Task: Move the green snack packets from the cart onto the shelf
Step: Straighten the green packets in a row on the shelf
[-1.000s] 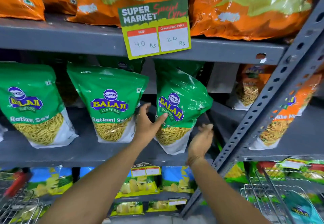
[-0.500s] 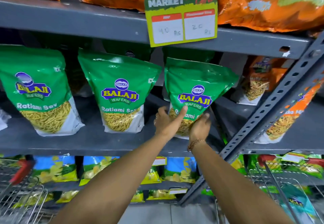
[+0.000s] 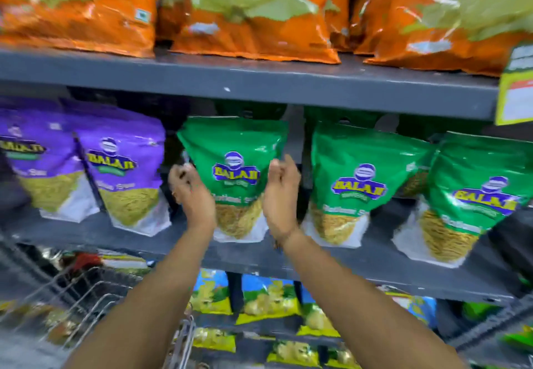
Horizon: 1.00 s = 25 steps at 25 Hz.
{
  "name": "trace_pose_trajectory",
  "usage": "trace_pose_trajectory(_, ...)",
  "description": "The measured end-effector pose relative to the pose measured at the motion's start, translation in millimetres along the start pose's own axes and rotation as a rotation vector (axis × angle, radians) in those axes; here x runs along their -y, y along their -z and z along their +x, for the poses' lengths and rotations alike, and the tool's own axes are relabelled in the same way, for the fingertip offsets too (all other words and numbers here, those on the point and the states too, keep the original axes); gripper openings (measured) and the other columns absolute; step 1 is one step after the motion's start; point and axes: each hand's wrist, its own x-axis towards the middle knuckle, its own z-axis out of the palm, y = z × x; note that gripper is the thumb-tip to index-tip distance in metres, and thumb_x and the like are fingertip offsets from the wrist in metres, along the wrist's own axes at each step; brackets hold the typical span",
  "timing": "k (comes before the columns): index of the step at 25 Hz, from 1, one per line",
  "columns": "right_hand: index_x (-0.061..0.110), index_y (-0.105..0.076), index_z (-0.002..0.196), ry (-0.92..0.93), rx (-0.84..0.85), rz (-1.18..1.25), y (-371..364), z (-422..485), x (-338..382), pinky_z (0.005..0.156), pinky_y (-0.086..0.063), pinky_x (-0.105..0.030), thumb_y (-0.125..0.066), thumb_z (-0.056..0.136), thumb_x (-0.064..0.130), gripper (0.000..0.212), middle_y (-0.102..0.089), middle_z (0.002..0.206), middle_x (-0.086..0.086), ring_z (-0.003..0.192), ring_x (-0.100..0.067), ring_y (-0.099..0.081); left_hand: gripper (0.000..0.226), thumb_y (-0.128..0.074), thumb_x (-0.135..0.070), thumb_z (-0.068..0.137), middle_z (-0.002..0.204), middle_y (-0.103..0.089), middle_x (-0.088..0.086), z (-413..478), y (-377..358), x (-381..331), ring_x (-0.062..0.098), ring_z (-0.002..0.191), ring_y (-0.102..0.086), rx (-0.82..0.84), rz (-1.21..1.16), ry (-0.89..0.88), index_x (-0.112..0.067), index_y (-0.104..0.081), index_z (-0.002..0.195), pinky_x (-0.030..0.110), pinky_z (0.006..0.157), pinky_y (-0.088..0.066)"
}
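Note:
Three green snack packets stand upright on the grey middle shelf (image 3: 375,262). The left green packet (image 3: 235,149) stands between my hands. My left hand (image 3: 191,192) curls its fingers on that packet's left edge, and my right hand (image 3: 281,192) curls on its right edge. The middle green packet (image 3: 360,166) and the right green packet (image 3: 484,184) stand untouched further right. More green packets show dimly behind them. The picture is blurred by motion. The wire cart (image 3: 86,290) is at the lower left; I cannot make out what it holds.
Two purple packets (image 3: 121,160) stand left of the green ones on the same shelf. Large orange bags (image 3: 248,16) fill the shelf above. Yellow and blue packets (image 3: 268,299) sit on lower shelves. A price sign (image 3: 516,88) hangs at the right edge.
The view has swung left, bringing the purple packets into sight. My hands left the rightmost green packet and now grip the edges of the leftmost one.

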Motion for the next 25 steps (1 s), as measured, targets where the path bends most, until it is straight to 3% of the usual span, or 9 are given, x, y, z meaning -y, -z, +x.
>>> trace_pose_trajectory(4,-0.013,-0.06,0.102,-0.121,-0.235,0.001,-19,50,18,0.071,-0.039,-0.027,-0.049,0.09,0.007,0.026,-0.064,0.087,-0.022,0.084,-0.024,-0.052,0.038,-0.047,-0.038,0.09,0.116,-0.062,0.011,57,-8,-1,0.022,0.103,-0.058,0.432,-0.032,0.115,-0.009,-0.056,0.113,0.045,0.1,-0.046)
trace_pose_trajectory(6,-0.002,-0.063,0.094,-0.177,-0.207,0.045,-14,63,25,0.069,-0.034,-0.027,-0.044,0.091,0.002,0.02,-0.057,0.07,-0.007,0.079,-0.021,-0.046,0.035,-0.049,-0.041,0.088,0.104,-0.063,0.008,66,-5,2,0.02,0.094,-0.056,0.422,-0.054,0.153,-0.012,-0.059,0.104,0.047,0.095,-0.047)
trace_pose_trajectory(9,0.023,-0.044,0.067,-0.106,-0.241,0.114,-14,57,16,0.069,-0.035,-0.029,-0.039,0.094,0.012,0.029,-0.042,0.067,0.006,0.072,-0.017,-0.042,0.046,-0.039,-0.046,0.092,0.121,-0.062,0.004,73,-1,2,0.018,0.11,-0.057,0.43,-0.158,0.237,-0.012,-0.057,0.117,0.041,0.103,-0.044)
trace_pose_trajectory(12,0.024,-0.047,0.078,-0.111,-0.165,0.181,-28,31,-11,0.066,-0.033,-0.025,-0.041,0.093,0.03,0.017,-0.044,0.072,0.009,0.067,-0.006,-0.038,0.049,-0.033,-0.049,0.093,0.128,-0.058,-0.001,78,2,6,0.015,0.115,-0.054,0.446,-0.167,0.265,-0.016,-0.056,0.121,0.034,0.103,-0.042)
trace_pose_trajectory(16,0.011,-0.044,0.087,-0.058,-0.173,0.131,-29,26,-10,0.055,-0.033,-0.008,-0.04,0.096,0.009,0.01,-0.037,0.069,0.008,0.062,-0.002,-0.032,0.027,-0.051,-0.038,0.088,0.077,-0.053,0.004,76,3,6,0.018,0.079,-0.045,0.46,-0.099,0.113,-0.022,-0.052,0.067,0.035,0.074,-0.039)
trace_pose_trajectory(18,0.013,-0.044,0.1,-0.056,-0.172,0.182,-26,19,-12,0.059,-0.035,-0.003,-0.037,0.098,0.016,0.008,-0.042,0.079,0.011,0.07,0.001,-0.039,0.024,-0.047,-0.037,0.091,0.076,-0.055,-0.001,69,3,4,0.014,0.073,-0.051,0.456,-0.13,0.152,-0.019,-0.058,0.08,0.026,0.069,-0.044)
trace_pose_trajectory(20,0.018,-0.04,0.127,-0.177,-0.062,0.19,-25,7,-37,0.083,-0.036,-0.006,-0.033,0.098,0.037,0.035,-0.047,0.107,0.016,0.097,0.001,-0.045,0.029,-0.043,-0.037,0.093,0.093,-0.061,-0.009,53,12,14,0.0,0.077,-0.06,0.545,-0.066,0.191,-0.017,-0.054,0.112,0.013,0.068,-0.047)
trace_pose_trajectory(23,0.023,-0.037,0.137,-0.325,0.17,0.089,-24,-14,-68,0.114,-0.033,-0.04,-0.029,0.076,0.077,0.082,-0.046,0.14,0.006,0.128,-0.013,-0.043,0.042,-0.06,-0.033,0.084,0.11,-0.06,-0.004,22,34,40,0.011,0.1,-0.058,0.701,0.157,0.194,-0.021,-0.047,0.122,0.025,0.083,-0.044)
trace_pose_trajectory(25,0.024,-0.037,0.137,-0.364,0.233,0.076,-24,-18,-71,0.114,-0.031,-0.04,-0.027,0.078,0.074,0.078,-0.043,0.143,0.004,0.13,-0.014,-0.041,0.041,-0.067,-0.029,0.079,0.108,-0.062,-0.002,18,39,50,0.016,0.103,-0.059,0.67,0.175,0.159,-0.024,-0.051,0.116,0.031,0.088,-0.047)
